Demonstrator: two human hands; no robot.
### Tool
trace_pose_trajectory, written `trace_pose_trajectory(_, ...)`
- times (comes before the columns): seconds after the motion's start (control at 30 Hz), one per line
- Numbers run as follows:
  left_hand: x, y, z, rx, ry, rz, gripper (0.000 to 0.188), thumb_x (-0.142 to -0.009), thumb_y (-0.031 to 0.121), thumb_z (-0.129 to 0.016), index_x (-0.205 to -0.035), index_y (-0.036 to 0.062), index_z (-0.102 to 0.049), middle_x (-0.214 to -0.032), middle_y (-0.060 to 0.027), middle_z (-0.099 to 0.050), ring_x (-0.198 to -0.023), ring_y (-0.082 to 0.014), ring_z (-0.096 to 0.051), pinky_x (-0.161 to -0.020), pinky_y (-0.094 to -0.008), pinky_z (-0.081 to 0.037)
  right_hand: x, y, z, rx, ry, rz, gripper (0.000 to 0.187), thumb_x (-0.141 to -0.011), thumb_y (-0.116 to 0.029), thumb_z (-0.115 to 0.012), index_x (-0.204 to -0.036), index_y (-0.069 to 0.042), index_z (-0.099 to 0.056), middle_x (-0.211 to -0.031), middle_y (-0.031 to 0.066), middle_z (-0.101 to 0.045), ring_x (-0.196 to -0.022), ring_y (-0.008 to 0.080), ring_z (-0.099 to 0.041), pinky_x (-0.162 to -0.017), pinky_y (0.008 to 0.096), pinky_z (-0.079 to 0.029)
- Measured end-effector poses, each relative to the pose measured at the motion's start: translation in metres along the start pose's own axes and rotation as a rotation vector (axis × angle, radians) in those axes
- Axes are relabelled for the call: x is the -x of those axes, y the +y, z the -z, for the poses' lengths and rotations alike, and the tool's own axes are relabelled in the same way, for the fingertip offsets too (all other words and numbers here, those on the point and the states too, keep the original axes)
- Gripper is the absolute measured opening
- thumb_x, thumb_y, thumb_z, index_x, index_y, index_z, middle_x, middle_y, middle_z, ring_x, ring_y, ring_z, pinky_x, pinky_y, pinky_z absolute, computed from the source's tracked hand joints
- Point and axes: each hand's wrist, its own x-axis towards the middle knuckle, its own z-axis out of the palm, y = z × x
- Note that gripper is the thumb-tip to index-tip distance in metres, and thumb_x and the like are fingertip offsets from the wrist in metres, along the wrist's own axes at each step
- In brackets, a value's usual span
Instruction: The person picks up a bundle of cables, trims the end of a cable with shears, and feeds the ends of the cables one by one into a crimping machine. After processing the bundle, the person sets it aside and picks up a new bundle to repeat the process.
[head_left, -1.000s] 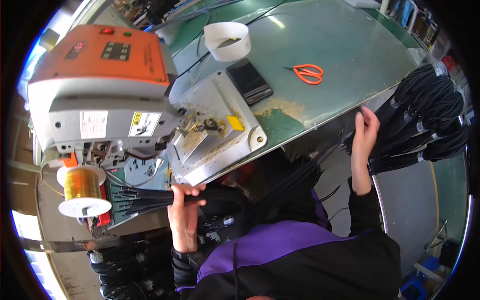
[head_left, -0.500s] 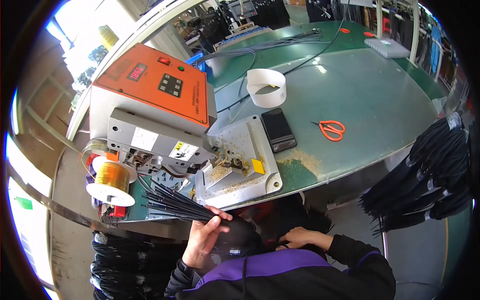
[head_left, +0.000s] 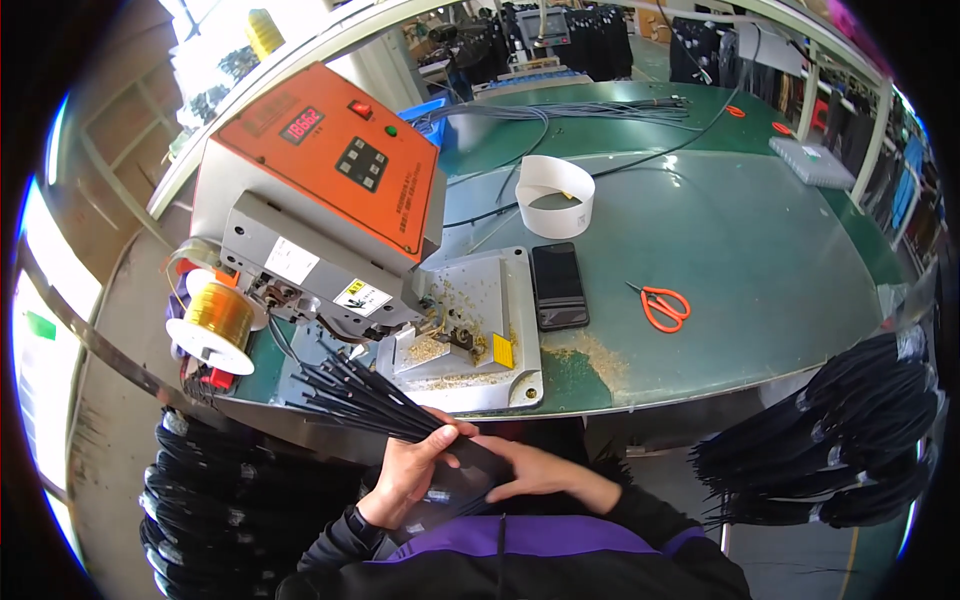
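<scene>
My left hand (head_left: 420, 462) is closed round a bundle of thin black cables (head_left: 365, 395). Their loose ends fan out up and left, in front of the machine, while the lower part of the bundle runs over my lap. Just right of the left hand, my right hand (head_left: 540, 468) has its fingers and thumb stretched apart over the bundle, the fingertips close to my left hand. Beyond them stands a bench machine with an orange control box (head_left: 325, 160), a grey base plate (head_left: 515, 375) strewn with brassy bits, and a spool of copper-coloured strip (head_left: 220, 318).
On the green table (head_left: 730, 290) are a black phone (head_left: 560, 285), orange-handled scissors (head_left: 660, 308), a white ring-shaped band (head_left: 556, 200) and grey cables (head_left: 600, 112) at the back. Bundles of black cables hang at right (head_left: 820, 440) and lower left (head_left: 230, 500).
My right hand has moved up and left from my lap to the cable bundle, its fingers spreading. The left hand keeps its hold on the cables. The view has shifted slightly.
</scene>
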Motion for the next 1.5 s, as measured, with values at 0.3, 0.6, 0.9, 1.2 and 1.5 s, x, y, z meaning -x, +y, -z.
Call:
trace_pose_trajectory(0.3,0.015,0.068,0.021,-0.337,-0.101,-0.313,0.025,-0.076,0.010,-0.064,-0.089,-0.0009,-0.047,-0.076,-0.0145,-0.060,-0.066,-0.0181,-0.061,-0.052,-0.0253,-0.048,-0.026,-0.011,-0.035,-0.450,-0.452,-0.383,0.026,-0.075,-0.021,-0.066,-0.089,-0.002,-0.055,-0.080,0.0037,-0.057,-0.076,0.0106,-0.053,-0.069,0.0250,-0.044)
trace_pose_trajectory(0.6,0.015,0.087,0.036,0.065,0.095,-0.452,0.030,-0.073,0.010,-0.067,-0.091,-0.0009,-0.046,-0.073,-0.0112,-0.059,-0.065,-0.0178,-0.060,-0.055,-0.0251,-0.048,-0.082,-0.036,-0.047,-0.648,-0.486,-0.297,0.023,-0.077,-0.026,-0.064,-0.076,-0.006,-0.051,-0.059,-0.0007,-0.049,-0.045,0.0056,-0.045,-0.043,0.0199,-0.037)
trace_pose_trajectory(0.9,0.016,0.032,0.059,0.301,-0.210,0.254,0.017,-0.084,0.013,-0.053,-0.094,-0.0005,-0.051,-0.079,-0.0138,-0.058,-0.077,-0.0230,-0.059,-0.054,-0.0261,-0.049,-0.062,-0.027,-0.052,-0.909,-0.284,-0.553,0.032,-0.073,-0.033,-0.067,-0.082,-0.006,-0.052,-0.057,-0.0009,-0.047,-0.046,0.0071,-0.047,-0.044,0.0206,-0.037)
trace_pose_trajectory(1.2,-0.013,-0.003,0.051,0.421,-0.162,0.258,0.014,-0.083,0.011,-0.056,-0.094,0.0027,-0.055,-0.080,-0.0083,-0.060,-0.075,-0.0163,-0.060,-0.049,-0.0214,-0.050,-0.114,-0.093,-0.015,0.140,0.286,-0.489,0.023,-0.083,-0.023,-0.058,-0.082,0.000,-0.056,-0.059,0.0006,-0.050,-0.056,0.0042,-0.045,-0.048,0.0209,-0.038)
trace_pose_trajectory(1.5,-0.003,-0.012,0.053,0.487,-0.096,0.165,0.010,-0.083,0.006,-0.053,-0.093,0.0016,-0.056,-0.086,-0.0104,-0.059,-0.083,-0.0190,-0.059,-0.056,-0.0233,-0.053,-0.109,-0.074,-0.016,-0.143,0.528,-0.291,0.035,-0.088,-0.029,-0.047,-0.068,-0.001,-0.057,-0.051,-0.0005,-0.045,-0.044,0.0030,-0.033,-0.042,0.0185,-0.027)
